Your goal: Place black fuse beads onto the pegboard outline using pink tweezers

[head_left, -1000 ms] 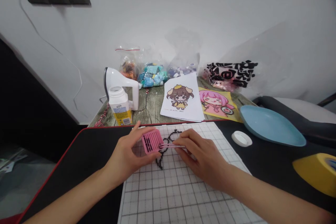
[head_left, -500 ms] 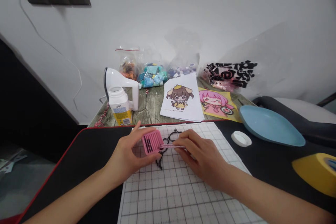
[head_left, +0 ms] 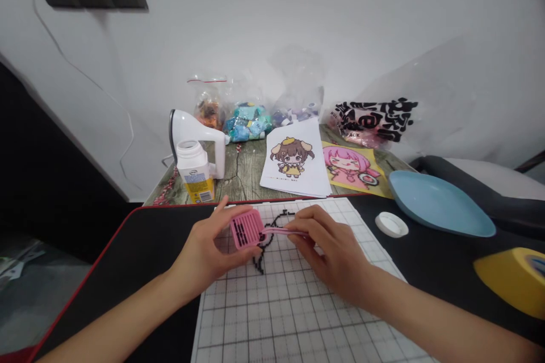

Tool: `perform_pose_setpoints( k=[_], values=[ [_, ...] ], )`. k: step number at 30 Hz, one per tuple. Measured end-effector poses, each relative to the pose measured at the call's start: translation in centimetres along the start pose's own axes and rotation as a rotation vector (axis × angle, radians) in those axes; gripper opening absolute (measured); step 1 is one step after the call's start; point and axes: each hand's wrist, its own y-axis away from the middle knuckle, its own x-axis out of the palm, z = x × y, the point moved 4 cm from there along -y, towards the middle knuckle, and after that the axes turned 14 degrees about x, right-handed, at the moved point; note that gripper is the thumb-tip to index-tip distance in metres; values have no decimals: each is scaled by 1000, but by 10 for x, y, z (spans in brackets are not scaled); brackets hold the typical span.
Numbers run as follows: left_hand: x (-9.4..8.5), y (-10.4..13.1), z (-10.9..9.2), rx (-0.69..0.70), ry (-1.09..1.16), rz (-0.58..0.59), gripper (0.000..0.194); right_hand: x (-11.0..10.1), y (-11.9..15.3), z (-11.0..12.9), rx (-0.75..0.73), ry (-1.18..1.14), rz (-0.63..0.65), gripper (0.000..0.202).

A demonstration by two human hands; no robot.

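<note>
Between thumb and fingers, my left hand (head_left: 208, 247) grips a small pink ribbed bead tray (head_left: 251, 227) tilted over the board. Black beads sit in its left-hand grooves. My right hand (head_left: 327, 244) pinches pink tweezers (head_left: 279, 231), whose tips point left at the tray's right edge. Whether a bead is between the tips is too small to tell. Under both hands lies a white gridded pegboard (head_left: 293, 312). A curving outline of black beads (head_left: 258, 265) stands on it, partly hidden behind the tray and my right hand.
Behind the board are a white bottle (head_left: 196, 173), a white handheld appliance (head_left: 200, 131), a printed character sheet (head_left: 289, 167) and a pink-haired picture (head_left: 351, 167). Bead bags (head_left: 249, 122) line the wall. A white cap (head_left: 392, 224), blue tray (head_left: 443, 204) and yellow tape roll (head_left: 511, 278) lie right.
My right hand has shifted slightly right and up, and the tweezers' tips have drawn back a little toward the tray's right edge. My left hand and the tray hold nearly still.
</note>
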Motion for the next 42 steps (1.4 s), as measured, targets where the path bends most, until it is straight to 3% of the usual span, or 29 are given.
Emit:
perform_pose_setpoints(
  k=[14, 21, 30, 42],
  values=[
    [0, -2, -4, -2, 22, 26, 48, 1, 0, -1, 14, 16, 12, 12],
    [-4, 1, 3, -112, -57, -61, 45, -1, 0, 1, 25, 10, 27, 10],
    [-5, 4, 9, -209, -92, -82, 49, 3, 2, 0, 37, 61, 65, 16],
    [-5, 2, 7, -169, -97, -83, 45, -1, 0, -3, 116, 10, -41, 19]
  ],
)
